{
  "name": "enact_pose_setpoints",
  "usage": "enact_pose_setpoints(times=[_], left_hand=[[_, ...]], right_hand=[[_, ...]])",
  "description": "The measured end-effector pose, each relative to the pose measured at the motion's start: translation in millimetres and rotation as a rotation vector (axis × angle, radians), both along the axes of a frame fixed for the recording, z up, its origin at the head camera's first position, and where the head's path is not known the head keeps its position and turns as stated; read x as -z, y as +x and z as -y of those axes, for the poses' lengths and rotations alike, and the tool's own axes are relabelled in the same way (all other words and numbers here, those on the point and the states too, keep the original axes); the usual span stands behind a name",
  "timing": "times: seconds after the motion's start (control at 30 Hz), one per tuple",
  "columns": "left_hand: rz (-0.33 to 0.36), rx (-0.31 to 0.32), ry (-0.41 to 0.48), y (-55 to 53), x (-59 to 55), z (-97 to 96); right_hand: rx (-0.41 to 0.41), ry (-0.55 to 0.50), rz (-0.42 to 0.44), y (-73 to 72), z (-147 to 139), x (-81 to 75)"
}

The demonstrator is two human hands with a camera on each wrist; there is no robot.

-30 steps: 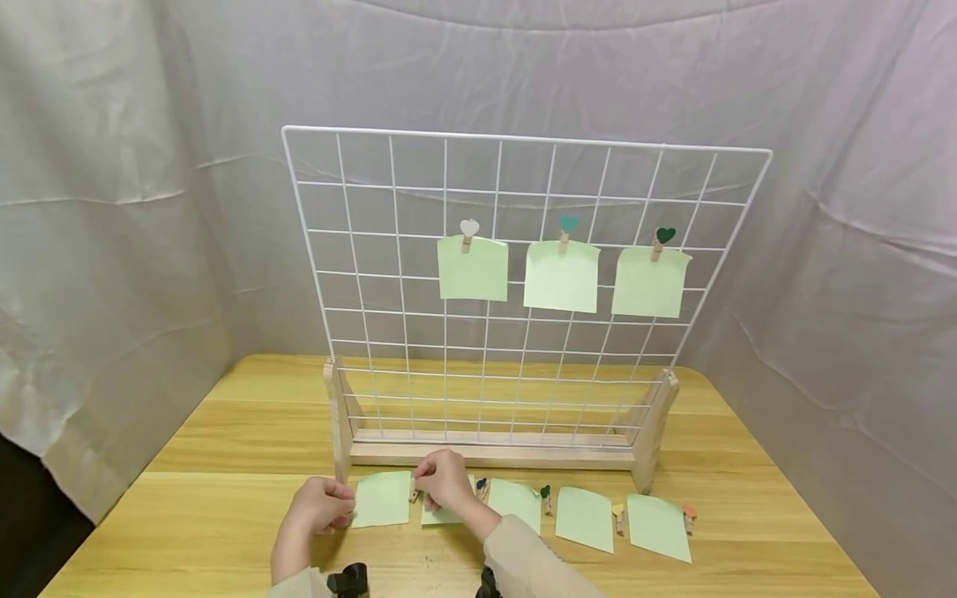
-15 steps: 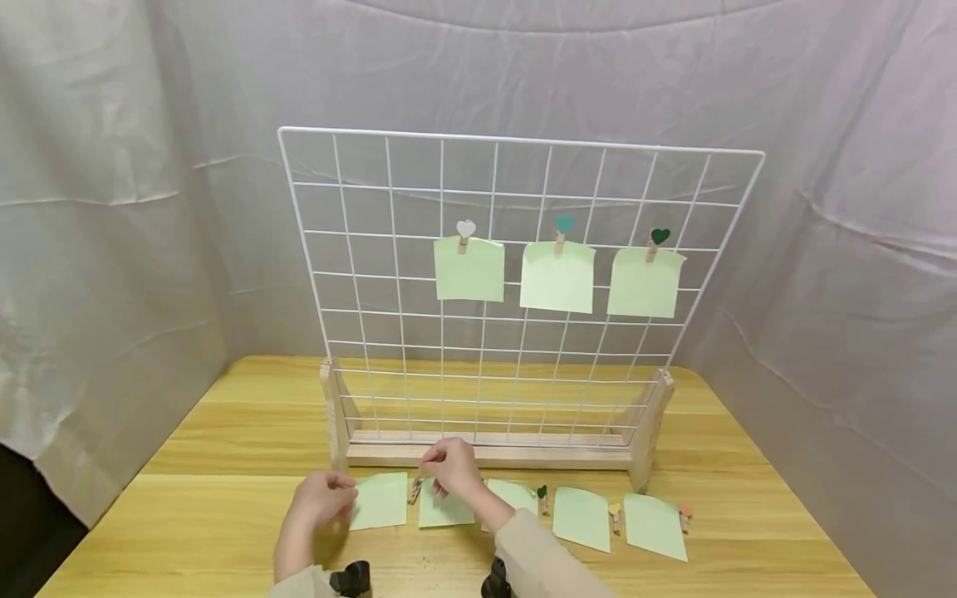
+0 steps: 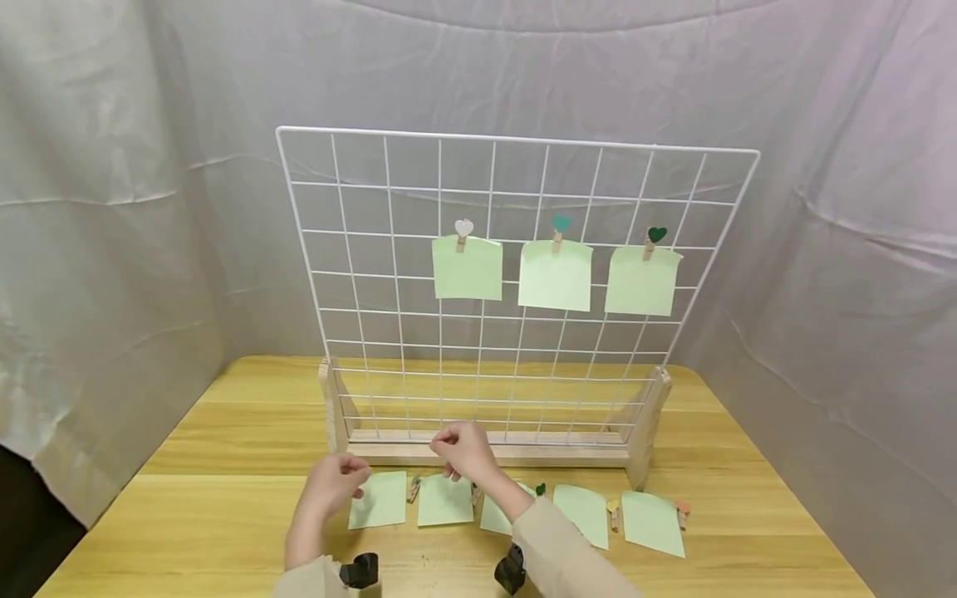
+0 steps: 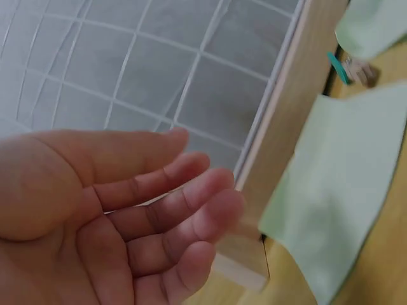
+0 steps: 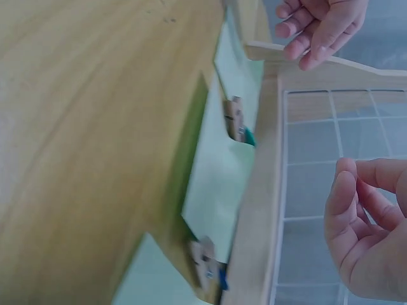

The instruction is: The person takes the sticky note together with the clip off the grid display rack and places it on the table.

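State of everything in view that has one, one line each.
Left hand: empty, fingers loosely curled
Right hand: fingertips together, nothing visible held
White grid: standing in wooden stand
Hung notes: three, clipped to white grid
Hung clips: closed on hung notes
Loose notes: five, lying on table
Loose clips: beside loose notes

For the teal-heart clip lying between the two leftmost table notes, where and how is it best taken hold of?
Probably take the clip by its wooden body, pinched across the long sides, coming from above. It lies on the table, teal heart toward the wooden base bar; the left note and right note flank it, so a sideways approach might catch paper.
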State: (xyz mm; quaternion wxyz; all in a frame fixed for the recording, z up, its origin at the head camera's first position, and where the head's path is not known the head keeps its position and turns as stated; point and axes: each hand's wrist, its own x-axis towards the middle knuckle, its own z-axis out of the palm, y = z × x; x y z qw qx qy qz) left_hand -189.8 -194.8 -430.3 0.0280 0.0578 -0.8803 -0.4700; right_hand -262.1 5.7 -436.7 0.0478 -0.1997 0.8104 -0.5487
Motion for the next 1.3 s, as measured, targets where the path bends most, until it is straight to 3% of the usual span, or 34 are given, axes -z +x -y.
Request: enact_pose_setpoints(times=[0.37,0.6,1.3], left_hand=[[-0.109,-0.004,0.040,-11.7,-15.9,-14.7],[-0.190,0.015,0.063,-16.2,-36.0,-20.4],[-0.320,0.072,0.001,-29.4,-90.4,-37.8]], right_hand=[[0.006,0.002,-0.014,0.1,-10.6,-27.7],[-0.007,0.003,-0.070,1.9,-15.3,-44.8],[-0.040,0.014,-0.188,9.5,-22.7,-103.7]])
